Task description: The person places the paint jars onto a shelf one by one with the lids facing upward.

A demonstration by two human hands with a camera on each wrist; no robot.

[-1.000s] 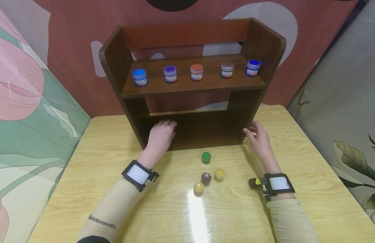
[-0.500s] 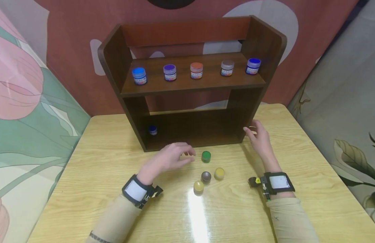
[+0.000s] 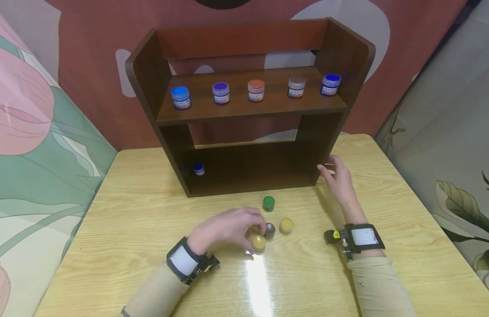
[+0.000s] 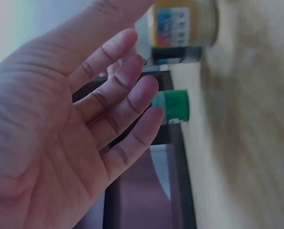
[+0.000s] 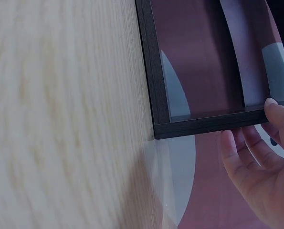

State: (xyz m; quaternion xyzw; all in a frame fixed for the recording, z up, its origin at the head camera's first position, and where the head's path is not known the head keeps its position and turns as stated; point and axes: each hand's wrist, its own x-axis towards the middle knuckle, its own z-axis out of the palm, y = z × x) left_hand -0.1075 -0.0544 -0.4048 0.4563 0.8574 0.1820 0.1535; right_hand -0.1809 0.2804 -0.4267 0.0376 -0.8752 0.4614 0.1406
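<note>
My left hand (image 3: 232, 226) reaches low over the table, thumb and fingers spread on either side of a yellow-lidded paint jar (image 3: 259, 243). In the left wrist view its fingers lie loosely bent, with the yellow jar (image 4: 184, 21) beyond the thumb; contact cannot be made out. A grey-brown paint jar (image 3: 270, 230) stands just beside, partly behind the fingers. Another yellow jar (image 3: 285, 226) and a green jar (image 3: 269, 203) stand near. My right hand (image 3: 338, 182) holds the side panel of a dark brown shelf (image 3: 252, 169), thumb (image 5: 273, 109) on its front edge and fingers outside.
On the upper board stand several paint jars: light blue (image 3: 181, 97), purple (image 3: 221, 93), orange (image 3: 256, 90), grey-brown (image 3: 296, 87) and dark blue (image 3: 330, 84). A small dark blue jar (image 3: 199, 169) sits at the lower left of the shelf. Patterned cloth (image 3: 90, 88) surrounds the table (image 3: 121, 220).
My left hand has come out of the lower shelf, leaving the dark blue jar in view there, and moved right and toward me to the yellow jar. My right hand stays at the panel.
</note>
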